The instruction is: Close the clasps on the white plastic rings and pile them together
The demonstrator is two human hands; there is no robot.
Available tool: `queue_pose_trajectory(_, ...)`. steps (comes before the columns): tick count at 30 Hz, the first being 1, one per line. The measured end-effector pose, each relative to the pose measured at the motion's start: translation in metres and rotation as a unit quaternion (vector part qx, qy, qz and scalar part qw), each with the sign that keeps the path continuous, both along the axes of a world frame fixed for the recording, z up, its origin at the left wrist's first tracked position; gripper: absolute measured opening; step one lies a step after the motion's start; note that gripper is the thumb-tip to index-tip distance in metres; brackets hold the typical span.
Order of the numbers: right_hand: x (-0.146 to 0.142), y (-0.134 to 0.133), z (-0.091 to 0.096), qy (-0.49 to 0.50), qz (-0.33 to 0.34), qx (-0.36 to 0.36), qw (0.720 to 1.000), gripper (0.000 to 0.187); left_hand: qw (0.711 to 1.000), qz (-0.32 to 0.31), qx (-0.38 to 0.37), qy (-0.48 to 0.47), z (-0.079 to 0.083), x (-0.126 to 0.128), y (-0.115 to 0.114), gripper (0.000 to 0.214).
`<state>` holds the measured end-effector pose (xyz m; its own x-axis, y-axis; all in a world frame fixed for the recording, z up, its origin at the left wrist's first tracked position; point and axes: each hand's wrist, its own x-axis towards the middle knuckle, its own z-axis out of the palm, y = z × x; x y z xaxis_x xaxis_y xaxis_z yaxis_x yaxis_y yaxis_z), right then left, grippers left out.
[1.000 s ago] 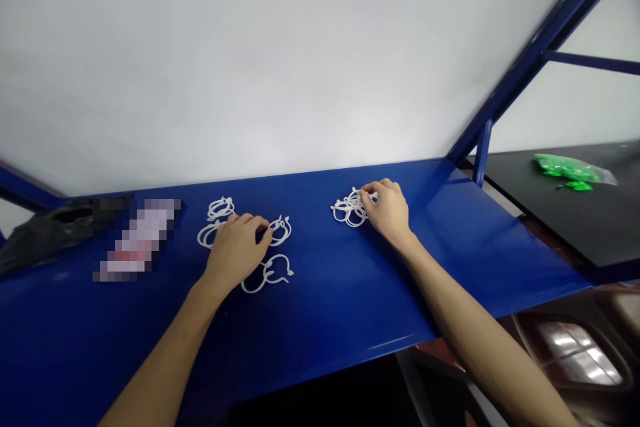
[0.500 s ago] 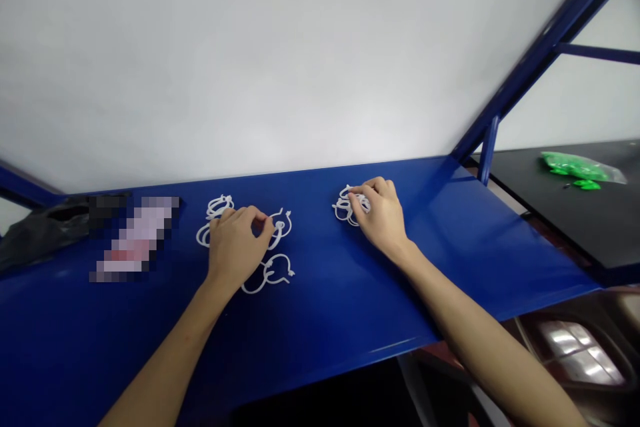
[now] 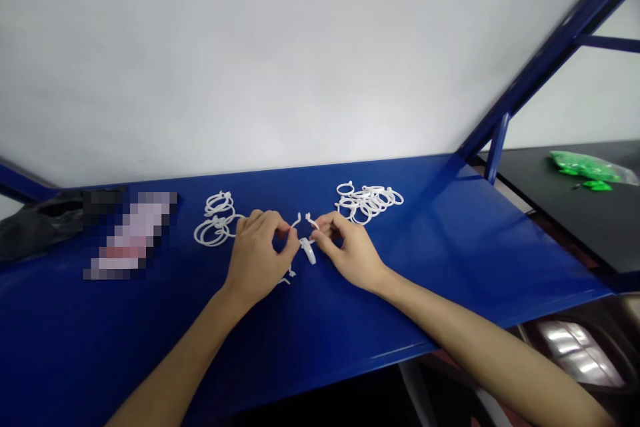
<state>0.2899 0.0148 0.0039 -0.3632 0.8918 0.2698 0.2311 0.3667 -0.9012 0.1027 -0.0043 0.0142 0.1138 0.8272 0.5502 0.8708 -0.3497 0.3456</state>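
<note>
Between my two hands is an open white plastic clip ring (image 3: 309, 251), its two free ends pointing up and apart and its clip hanging toward me. My left hand (image 3: 263, 250) pinches one side of it; my right hand (image 3: 350, 250) pinches the other. To the left lies a group of white rings (image 3: 213, 230), partly behind my left hand. On the right, beyond my right hand, is a loose pile of closed white rings (image 3: 373, 200). Another open white ring (image 3: 286, 278) shows only its ends beside my left wrist.
The blue shelf (image 3: 350, 340) has a wall (image 3: 300, 67) at its back. A black bag (image 3: 35, 227) and a blurred-out packet (image 3: 135, 230) lie at the left. At the far right, a bag of green pieces (image 3: 590, 167) rests on a black table (image 3: 555, 213).
My right hand has left the right-hand pile and come to the middle. My left hand has shifted right. Both now hold one open ring between them.
</note>
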Motion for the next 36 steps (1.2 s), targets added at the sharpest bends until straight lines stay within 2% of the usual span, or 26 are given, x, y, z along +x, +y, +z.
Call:
queue_pose_trajectory(4,0.002,0.005,-0.001,0.012,-0.005,-0.01,1.0,0.011,0.995,-0.045,-0.081,-0.032,0.001,0.001,-0.002,0.014)
queue_pose_trajectory(8,0.002,0.004,0.002,0.02,0.004,0.001,1.0,0.012,0.984,-0.077,-0.159,-0.039,-0.001,0.002,-0.003,0.035)
queue_pose_trajectory(10,0.002,0.003,0.003,0.013,0.005,0.022,1.0,0.013,0.98,-0.091,-0.178,-0.021,-0.003,0.003,-0.002,0.033)
queue_pose_trajectory(14,0.006,0.008,-0.001,-0.031,0.003,0.124,0.992,0.012,0.975,-0.117,-0.19,0.013,-0.008,0.002,0.001,0.014)
queue_pose_trajectory(17,0.011,0.013,-0.004,-0.061,0.019,0.215,0.974,0.015,0.973,-0.132,-0.188,0.012,-0.006,-0.001,0.003,0.017)
queue_pose_trajectory(24,0.021,0.021,-0.002,-0.138,-0.011,0.331,0.933,0.022,0.969,-0.085,-0.201,-0.116,0.007,-0.012,0.002,0.028)
queue_pose_trajectory(27,0.022,0.02,-0.001,-0.146,-0.011,0.335,0.931,0.023,0.979,-0.07,-0.162,-0.103,0.003,-0.018,0.005,0.03)
queue_pose_trajectory(30,0.02,0.018,-0.001,-0.123,-0.017,0.311,0.942,0.022,0.994,-0.055,-0.092,-0.015,-0.004,-0.02,0.008,0.036)
queue_pose_trajectory(32,0.017,0.016,-0.002,-0.107,-0.021,0.286,0.952,0.021,0.996,-0.043,-0.071,0.02,-0.005,-0.018,0.007,0.041)
queue_pose_trajectory(34,0.015,0.014,-0.002,-0.099,-0.031,0.258,0.961,0.018,0.995,-0.047,-0.085,0.005,-0.001,-0.013,0.003,0.038)
queue_pose_trajectory(36,0.012,0.011,-0.002,-0.097,-0.044,0.231,0.967,0.017,0.989,-0.06,-0.131,-0.042,0.005,-0.006,-0.001,0.033)
